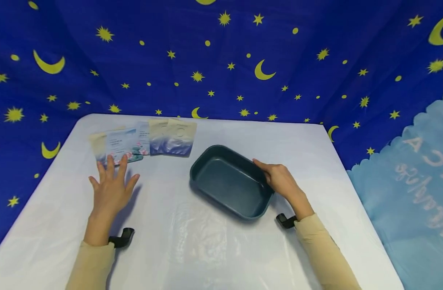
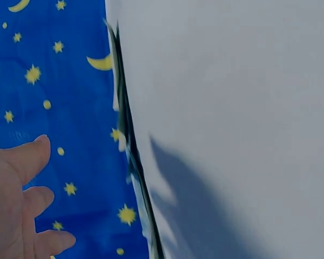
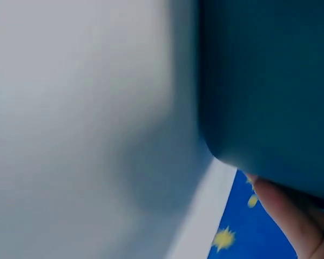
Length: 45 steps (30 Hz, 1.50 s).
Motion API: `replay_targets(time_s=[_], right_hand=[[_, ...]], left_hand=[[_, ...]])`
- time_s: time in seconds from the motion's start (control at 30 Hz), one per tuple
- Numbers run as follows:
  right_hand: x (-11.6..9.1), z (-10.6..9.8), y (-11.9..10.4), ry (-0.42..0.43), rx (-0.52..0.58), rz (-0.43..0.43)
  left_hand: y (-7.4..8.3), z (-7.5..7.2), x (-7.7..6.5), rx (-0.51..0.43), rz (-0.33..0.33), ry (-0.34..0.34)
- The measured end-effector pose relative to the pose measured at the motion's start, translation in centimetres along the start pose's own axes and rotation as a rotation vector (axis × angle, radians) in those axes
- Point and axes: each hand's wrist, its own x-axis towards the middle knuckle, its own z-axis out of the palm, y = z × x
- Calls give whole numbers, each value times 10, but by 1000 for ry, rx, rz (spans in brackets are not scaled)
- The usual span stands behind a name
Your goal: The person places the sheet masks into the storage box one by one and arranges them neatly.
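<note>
A dark blue-green rectangular basin (image 1: 230, 187) stands right of the table's middle, turned at an angle, its inside bare. My right hand (image 1: 283, 182) grips its right-hand rim, some fingers hidden behind the wall. In the right wrist view the basin's outer side (image 3: 270, 86) fills the upper right, with fingers (image 3: 291, 216) under its edge. My left hand (image 1: 111, 191) is spread wide, fingertips over the near edge of overlapping pale blue floral sachets (image 1: 121, 141); whether they touch cannot be told. In the left wrist view the sachets (image 2: 127, 118) appear edge-on. Cream-and-purple sachets (image 1: 179, 139) lie right of them.
A white-covered table (image 1: 141, 249) carries everything. Behind it hangs a blue cloth (image 1: 221, 92) with yellow stars and moons. On the right is a light blue cloth (image 1: 417, 193) with white lettering. Black wrist mounts (image 1: 122, 237) protrude beside both sleeves.
</note>
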Motion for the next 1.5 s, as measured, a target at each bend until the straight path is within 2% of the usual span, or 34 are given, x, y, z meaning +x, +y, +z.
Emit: replay_targets(time_s=[0.17, 0.3, 0.37, 0.53, 0.6, 0.7, 0.8, 0.97, 1.3, 1.4, 1.5], right_hand=[[-7, -6, 29, 143, -39, 180], [-9, -7, 43, 241, -31, 298], [-9, -7, 46, 277, -33, 361], [-13, -10, 46, 342, -46, 515], [-15, -10, 46, 361, -48, 560], [-16, -10, 46, 374, -52, 596], [-16, -10, 46, 381, -61, 605], [-16, -8, 45, 384, -69, 603], [-17, -4, 44, 376, -72, 598], [-16, -4, 45, 384, -76, 600], [-17, -5, 46, 394, -80, 601]], left_hand=[[-16, -7, 14, 13, -59, -38], [-28, -11, 24, 13, -81, -44], [-32, -13, 29, 11, -89, -42], [-38, -15, 45, -12, -164, -34], [-42, -15, 52, -19, -188, -34], [-45, -15, 61, -19, -189, -45], [-38, -10, 69, -27, -172, -53], [-14, 3, 83, -57, -115, -41], [29, 48, 115, -84, -31, 51], [39, 58, 123, -95, -26, 86], [47, 67, 130, -126, -50, 106]])
